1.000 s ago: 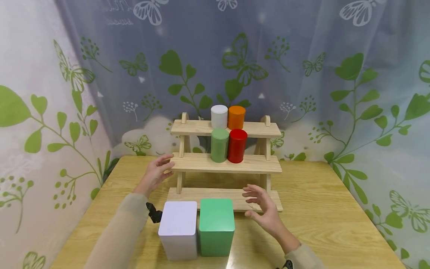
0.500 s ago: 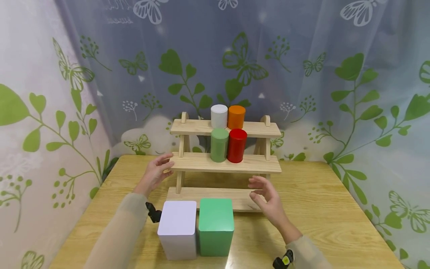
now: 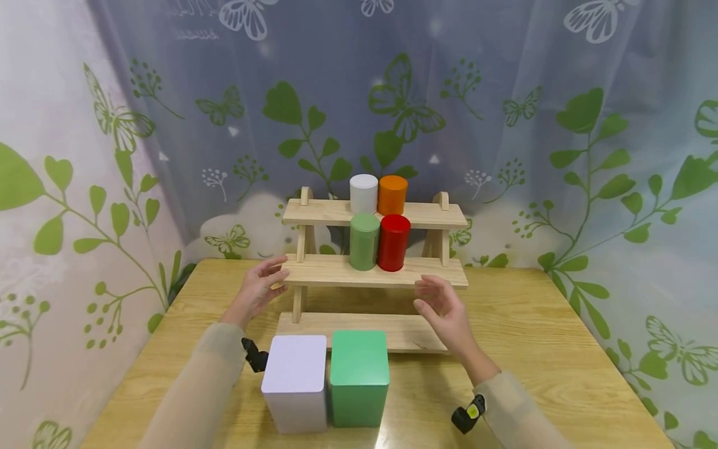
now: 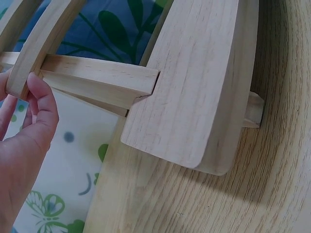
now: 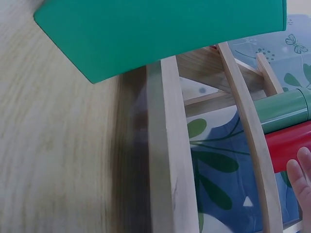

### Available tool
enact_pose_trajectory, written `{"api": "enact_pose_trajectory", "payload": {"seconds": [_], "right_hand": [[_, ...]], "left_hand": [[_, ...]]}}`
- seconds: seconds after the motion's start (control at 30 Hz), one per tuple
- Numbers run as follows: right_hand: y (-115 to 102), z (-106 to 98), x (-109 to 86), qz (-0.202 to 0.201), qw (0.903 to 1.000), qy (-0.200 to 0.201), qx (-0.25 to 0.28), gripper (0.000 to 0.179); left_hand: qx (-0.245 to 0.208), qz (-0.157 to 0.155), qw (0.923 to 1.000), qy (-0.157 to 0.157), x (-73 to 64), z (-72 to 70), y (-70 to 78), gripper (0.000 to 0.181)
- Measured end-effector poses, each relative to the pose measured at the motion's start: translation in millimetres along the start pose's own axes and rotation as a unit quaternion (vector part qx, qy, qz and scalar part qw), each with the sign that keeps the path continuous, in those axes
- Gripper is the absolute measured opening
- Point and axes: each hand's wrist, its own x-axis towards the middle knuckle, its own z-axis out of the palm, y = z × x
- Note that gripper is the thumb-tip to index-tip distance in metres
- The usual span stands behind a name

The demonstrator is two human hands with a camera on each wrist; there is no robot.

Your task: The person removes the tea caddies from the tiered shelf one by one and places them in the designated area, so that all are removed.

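Note:
A three-tier wooden display shelf (image 3: 314,269) stands on the table. My left hand (image 3: 258,288) holds the left end of its middle board, and in the left wrist view the thumb and fingers (image 4: 43,99) pinch that end. Close to the same board's right front edge is my right hand (image 3: 449,315), fingers loosely bent and holding nothing; only its fingertips (image 5: 302,170) show in the right wrist view. On the middle tier a green canister (image 3: 364,242) and a red canister (image 3: 394,243) stand side by side. A white canister (image 3: 364,194) and an orange canister (image 3: 392,194) occupy the top tier.
Before the shelf stand a lidded white box (image 3: 295,380) and a green box (image 3: 359,377), a narrow gap between them. The wooden table (image 3: 538,349) extends to both sides. A patterned curtain (image 3: 482,125) hangs behind and along the sides.
My right hand has risen and moved slightly to the right, from beside the bottom board to the middle board's front edge. The left hand keeps its place on the shelf.

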Motion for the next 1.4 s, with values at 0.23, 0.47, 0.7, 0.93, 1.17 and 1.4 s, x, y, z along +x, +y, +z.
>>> {"api": "enact_pose_trajectory", "payload": {"seconds": [0.23, 0.47, 0.7, 0.93, 1.17, 1.4], "right_hand": [[0, 3, 14.5, -0.008, 0.9998, 0.013, -0.013, 0.044], [0, 5, 30.8, -0.006, 0.9989, 0.032, -0.035, 0.043], [-1, 8, 42.2, 0.015, 0.9981, 0.040, -0.045, 0.045], [2, 9, 56.2, 0.040, 0.9973, 0.046, -0.041, 0.054], [6, 11, 70.6, 0.062, 0.9963, 0.050, -0.032, 0.058], [6, 11, 82.7, 0.088, 0.9939, 0.044, -0.050, 0.065]], "left_hand": [[-0.001, 0.006, 1.0000, 0.000, 0.5, -1.2, -1.6, 0.052], [0.005, 0.013, 0.9999, 0.000, -1.3, -0.2, -0.9, 0.050], [0.000, 0.009, 0.9999, 0.007, -1.8, -0.6, -1.5, 0.050], [-0.003, 0.007, 1.0000, 0.004, -1.8, -1.3, -1.2, 0.050], [-0.006, 0.008, 0.9999, 0.003, -1.4, -2.4, -1.1, 0.051], [-0.004, 0.007, 1.0000, 0.002, 0.4, -1.6, -2.5, 0.048]]}}
